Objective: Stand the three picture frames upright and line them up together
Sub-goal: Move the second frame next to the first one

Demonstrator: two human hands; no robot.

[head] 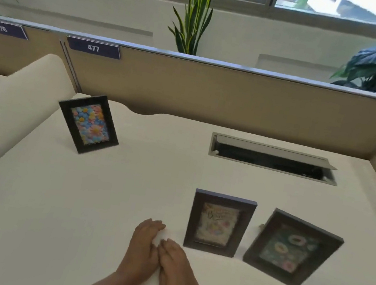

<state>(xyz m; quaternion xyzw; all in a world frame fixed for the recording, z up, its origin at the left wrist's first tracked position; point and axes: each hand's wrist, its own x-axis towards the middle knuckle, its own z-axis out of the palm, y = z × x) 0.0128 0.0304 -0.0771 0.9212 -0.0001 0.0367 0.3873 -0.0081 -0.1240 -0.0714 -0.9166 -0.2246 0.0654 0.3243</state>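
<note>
Three dark picture frames stand upright on the white desk (123, 193). One with a bright flower picture (88, 123) is at the far left, turned slightly. A frame with a pale lettered picture (218, 224) stands nearer, right of centre. Just to its right is a frame with a dark doughnut picture (291, 248), angled and a small gap away. My left hand (142, 251) and my right hand (177, 272) lie flat on the desk side by side, touching each other, just left of the pale frame. Neither hand holds anything.
An open cable hatch (274, 158) is set into the desk at the back right. A tan partition (215, 92) with a "477" label runs along the back, with plants behind it. A white rounded divider (14, 101) borders the left side.
</note>
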